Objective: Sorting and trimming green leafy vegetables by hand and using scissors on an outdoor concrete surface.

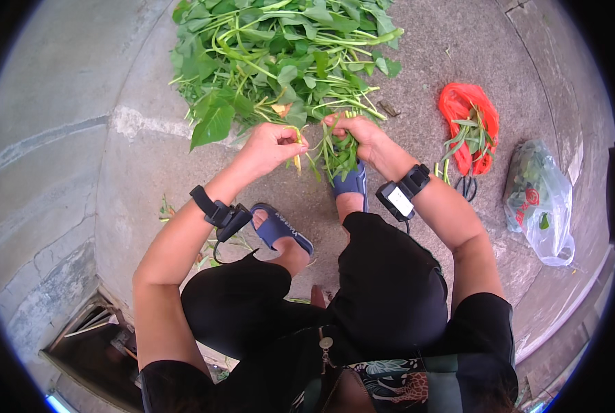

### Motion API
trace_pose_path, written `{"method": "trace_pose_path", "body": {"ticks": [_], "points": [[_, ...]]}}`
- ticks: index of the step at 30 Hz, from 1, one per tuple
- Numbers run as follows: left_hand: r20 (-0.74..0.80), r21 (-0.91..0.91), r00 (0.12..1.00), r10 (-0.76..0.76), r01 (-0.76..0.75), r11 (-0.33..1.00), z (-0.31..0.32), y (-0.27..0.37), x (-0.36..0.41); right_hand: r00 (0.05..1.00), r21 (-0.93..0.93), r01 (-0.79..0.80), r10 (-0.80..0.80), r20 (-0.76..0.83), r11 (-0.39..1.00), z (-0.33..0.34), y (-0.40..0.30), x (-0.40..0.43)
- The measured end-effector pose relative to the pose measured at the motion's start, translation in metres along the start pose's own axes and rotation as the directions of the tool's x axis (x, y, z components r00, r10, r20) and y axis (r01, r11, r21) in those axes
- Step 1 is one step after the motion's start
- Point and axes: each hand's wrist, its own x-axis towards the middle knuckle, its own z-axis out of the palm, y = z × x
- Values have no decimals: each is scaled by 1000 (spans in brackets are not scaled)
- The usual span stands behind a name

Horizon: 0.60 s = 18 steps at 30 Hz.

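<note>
My left hand (pixel 269 147) pinches a thin, yellowed stem piece (pixel 298 161) between thumb and fingers. Close beside it, my right hand (pixel 361 135) grips a small bunch of narrow-leaved greens (pixel 341 157), whose leaves hang down and whose stem ends show above the fingers. Both hands are just short of a large heap of long-stemmed leafy greens (pixel 287 62) on the concrete floor. One brownish-yellow leaf (pixel 281 109) lies at the heap's near edge.
To the right, a red plastic bag (pixel 444 100) has narrow-leaved greens (pixel 472 131) on it. Dark looped handles (pixel 466 190), perhaps scissors, show below it. Farther right sits a clear plastic bag of greens (pixel 537 199). Leaf scraps (pixel 167 209) lie left of my sandalled feet.
</note>
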Motion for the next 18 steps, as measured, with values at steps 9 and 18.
{"method": "trace_pose_path", "body": {"ticks": [9,18], "points": [[466,874,586,-663,-190,447,-37,-119,-59,995,-160,-99,101,1,982,-19,-7,-21],[-205,783,955,216,28,622,-56,-75,25,991,-83,-69,59,-119,994,-20,-7,-15]]}}
